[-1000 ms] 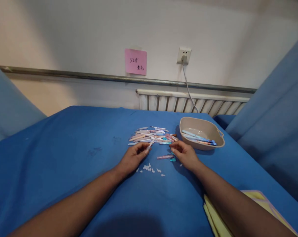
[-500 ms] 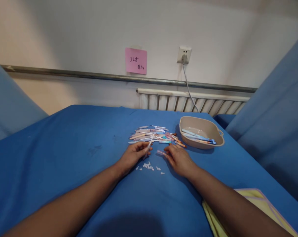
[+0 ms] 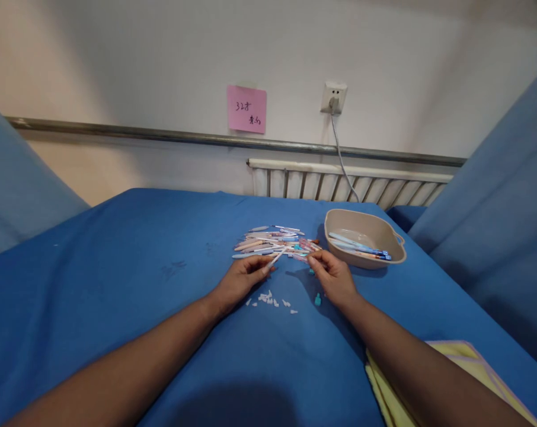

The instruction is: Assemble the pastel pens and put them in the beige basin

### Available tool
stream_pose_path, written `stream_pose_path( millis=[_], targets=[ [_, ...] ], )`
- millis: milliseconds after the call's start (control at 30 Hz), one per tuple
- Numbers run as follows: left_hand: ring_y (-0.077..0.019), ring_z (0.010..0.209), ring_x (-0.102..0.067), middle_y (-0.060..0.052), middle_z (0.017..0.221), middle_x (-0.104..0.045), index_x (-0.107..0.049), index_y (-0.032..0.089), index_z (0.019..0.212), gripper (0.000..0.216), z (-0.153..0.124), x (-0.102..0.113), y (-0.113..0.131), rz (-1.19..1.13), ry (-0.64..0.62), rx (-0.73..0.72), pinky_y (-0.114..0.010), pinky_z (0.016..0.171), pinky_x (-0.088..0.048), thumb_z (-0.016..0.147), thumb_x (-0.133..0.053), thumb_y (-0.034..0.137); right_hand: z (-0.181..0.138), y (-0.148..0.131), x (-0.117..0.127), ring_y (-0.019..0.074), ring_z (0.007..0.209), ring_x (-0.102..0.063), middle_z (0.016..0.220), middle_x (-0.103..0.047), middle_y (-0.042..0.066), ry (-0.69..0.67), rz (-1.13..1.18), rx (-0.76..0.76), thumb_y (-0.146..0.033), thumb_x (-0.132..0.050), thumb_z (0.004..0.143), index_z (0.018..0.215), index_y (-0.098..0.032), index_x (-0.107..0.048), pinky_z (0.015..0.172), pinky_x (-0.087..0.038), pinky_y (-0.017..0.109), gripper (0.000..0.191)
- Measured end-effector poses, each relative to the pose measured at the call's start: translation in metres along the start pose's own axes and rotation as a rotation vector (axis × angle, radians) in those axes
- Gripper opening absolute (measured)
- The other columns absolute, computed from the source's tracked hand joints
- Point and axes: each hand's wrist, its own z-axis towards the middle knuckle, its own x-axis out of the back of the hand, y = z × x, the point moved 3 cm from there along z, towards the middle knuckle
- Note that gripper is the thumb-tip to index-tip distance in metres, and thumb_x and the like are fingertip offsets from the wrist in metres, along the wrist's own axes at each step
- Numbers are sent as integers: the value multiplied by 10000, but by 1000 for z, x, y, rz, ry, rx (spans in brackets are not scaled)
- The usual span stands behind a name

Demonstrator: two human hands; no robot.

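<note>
My left hand (image 3: 244, 279) is closed on a slim white pen barrel (image 3: 277, 257), which slants up to the right from the fingertips. My right hand (image 3: 335, 276) has its thumb and fingers pinched together at the right end of the pile; a pinkish clear piece (image 3: 300, 257) shows at the fingertips, its kind hard to make out. Behind both hands lies a pile of pens and pen parts (image 3: 259, 243) in white, beige, pink and orange. Several small white tips (image 3: 265, 298) are scattered in front. A teal piece (image 3: 317, 300) lies beside my right wrist.
A beige plastic basket (image 3: 365, 218) with several blue and white pens stands at the right. A folded yellow cloth (image 3: 393, 391) lies under my right forearm on the blue sheet (image 3: 117, 284). Behind are a radiator (image 3: 308, 178), a metal rail (image 3: 170, 134) and a plugged-in cable (image 3: 338, 148).
My right hand has moved up to the pile's right end. A teal piece has appeared on the sheet near it. The barrel in my left hand has tilted further to the right.
</note>
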Motion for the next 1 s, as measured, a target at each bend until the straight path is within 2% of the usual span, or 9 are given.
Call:
stream_pose_path(
  millis=[200, 400, 767, 1000],
  targets=[
    [-214, 956, -582, -57, 1049, -671, -665, 166, 1048, 313, 0, -1, 4, 261, -38, -132, -343, 873, -443, 824, -574, 365, 1, -1, 3, 146, 669, -552, 743, -624, 15, 19, -1, 40, -369, -516, 847, 833, -177, -658, 612, -417, 240, 239],
    [-219, 1007, -583, -58, 1091, -663, -654, 174, 1065, 306, -2, -1, 8, 429, -61, -215, -367, 940, -418, 863, -514, 356, 1, -4, 5, 157, 695, -567, 767, -638, 26, 34, -58, 67, -361, -501, 858, 832, -182, -657, 648, -435, 257, 239],
    [-216, 1025, -580, -59, 1103, -656, -646, 187, 1097, 295, -7, -4, 14, 587, -75, -306, -346, 942, -417, 880, -483, 301, -1, -9, 5, 166, 771, -587, 818, -638, 26, -24, -81, 151, -301, -512, 865, 845, -199, -660, 698, -443, 269, 181],
    [-197, 975, -578, -56, 1035, -645, -635, 195, 1108, 283, -9, -3, 14, 675, -74, -389, -324, 901, -430, 896, -464, 272, -1, -11, 5, 170, 792, -590, 836, -639, 33, -53, -98, 198, -280, -517, 872, 878, -203, -661, 704, -447, 274, 164]
  ],
)
